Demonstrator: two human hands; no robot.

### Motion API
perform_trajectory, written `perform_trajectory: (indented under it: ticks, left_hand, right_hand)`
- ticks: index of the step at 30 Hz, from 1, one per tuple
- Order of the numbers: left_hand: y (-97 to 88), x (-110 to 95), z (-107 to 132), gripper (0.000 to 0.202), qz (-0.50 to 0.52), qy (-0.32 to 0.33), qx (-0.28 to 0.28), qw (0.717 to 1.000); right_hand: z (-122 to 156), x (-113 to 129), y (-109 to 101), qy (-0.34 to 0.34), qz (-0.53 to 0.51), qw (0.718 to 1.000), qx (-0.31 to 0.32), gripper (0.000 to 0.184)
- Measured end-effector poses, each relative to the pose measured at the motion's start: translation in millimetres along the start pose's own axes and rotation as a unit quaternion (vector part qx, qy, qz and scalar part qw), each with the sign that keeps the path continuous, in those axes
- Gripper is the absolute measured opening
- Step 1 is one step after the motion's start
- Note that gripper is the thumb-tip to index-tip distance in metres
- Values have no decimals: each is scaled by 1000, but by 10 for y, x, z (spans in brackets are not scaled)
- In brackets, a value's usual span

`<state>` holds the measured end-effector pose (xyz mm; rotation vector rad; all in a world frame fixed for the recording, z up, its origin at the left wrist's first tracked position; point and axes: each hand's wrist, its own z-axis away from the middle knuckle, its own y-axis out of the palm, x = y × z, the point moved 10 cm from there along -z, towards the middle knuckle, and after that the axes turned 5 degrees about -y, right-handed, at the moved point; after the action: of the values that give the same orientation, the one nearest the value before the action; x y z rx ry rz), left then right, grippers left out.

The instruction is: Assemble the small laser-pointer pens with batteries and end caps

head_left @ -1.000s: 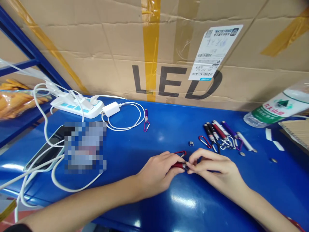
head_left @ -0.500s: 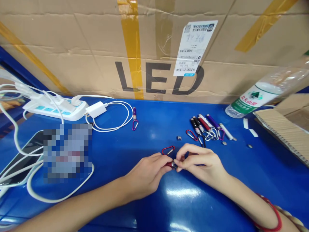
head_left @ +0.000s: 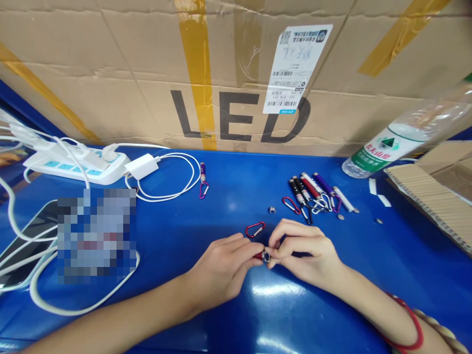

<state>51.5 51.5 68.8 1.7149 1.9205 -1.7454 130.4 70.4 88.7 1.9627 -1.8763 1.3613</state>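
My left hand point(head_left: 224, 265) is closed round a small red keychain flashlight point(head_left: 260, 255), whose red carabiner point(head_left: 255, 229) sticks out behind the fingers. My right hand point(head_left: 300, 250) pinches the metal end of the same flashlight point(head_left: 267, 256), fingertips pressed together. Both hands rest low over the blue table point(head_left: 236, 206). A small silver cap point(head_left: 272, 210) lies just beyond them. A cluster of several more keychain flashlights point(head_left: 317, 194) lies to the back right, and one purple flashlight point(head_left: 203, 178) lies alone further left.
A big cardboard box marked LED point(head_left: 236, 73) walls off the back. A white power strip point(head_left: 73, 164) with a charger point(head_left: 142, 166) and looping cables sits left, beside a phone point(head_left: 25, 250). A water bottle point(head_left: 401, 137) and corrugated cardboard point(head_left: 431, 196) lie right. Small button cells point(head_left: 376, 221) dot the table.
The camera has swung right and down, so everything has shifted left in view. My hands stay together on the red flashlight, its carabiner now showing more clearly.
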Motion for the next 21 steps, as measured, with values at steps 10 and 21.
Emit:
perform_trajectory:
  ticks: [10, 21]
  left_hand:
    - [-105, -32, 4, 18, -33, 26, -57, 997]
    - [-137, 95, -19, 24, 11, -45, -73, 996]
  right_hand:
    - [-14, -32, -28, 57, 14, 997, -47, 23]
    - [0, -159, -38, 106, 0, 994, -29, 17]
